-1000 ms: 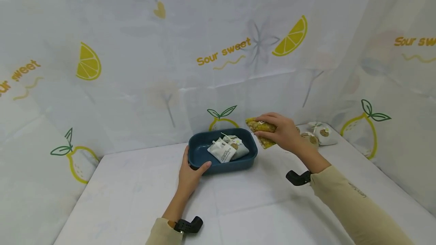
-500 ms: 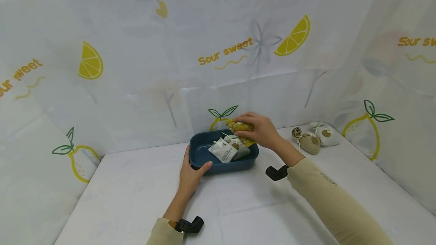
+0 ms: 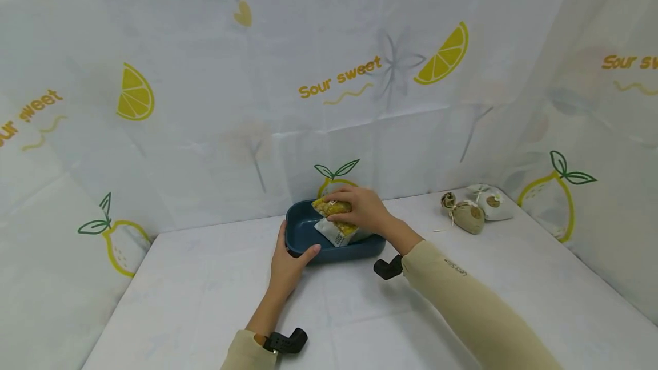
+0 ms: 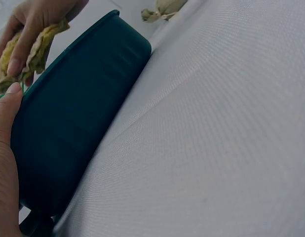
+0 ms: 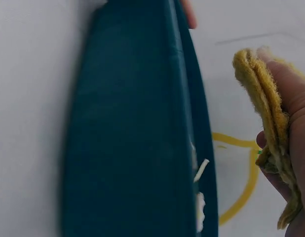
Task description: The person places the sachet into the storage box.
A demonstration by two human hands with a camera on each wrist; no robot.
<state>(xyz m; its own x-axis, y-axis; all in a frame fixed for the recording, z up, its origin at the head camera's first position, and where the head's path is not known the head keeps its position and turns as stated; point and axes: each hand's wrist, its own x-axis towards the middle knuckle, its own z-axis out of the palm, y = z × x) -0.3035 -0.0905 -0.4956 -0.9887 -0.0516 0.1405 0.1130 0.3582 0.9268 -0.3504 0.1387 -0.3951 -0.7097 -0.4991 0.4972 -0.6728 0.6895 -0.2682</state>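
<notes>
A dark blue plastic tub sits on the white-covered table, with white drawstring pouches lying in it. The lettered front pouch partly shows; the one behind is mostly hidden. My left hand grips the tub's left end, thumb at the front rim. Over the tub, my right hand holds a soft, folded yellow patterned cloth between thumb and fingers. In the right wrist view this cloth looks fuzzy and layered, raised above the tub's rim.
At the back right of the table lie a tan drawstring pouch and a white pouch, close together. A lemon-printed white sheet hangs right behind the tub and along both sides.
My right hand has carried the yellow cloth leftward from beside the tub to over its middle, uncovering the tan pouch at the right. The left hand and tub have stayed in place.
</notes>
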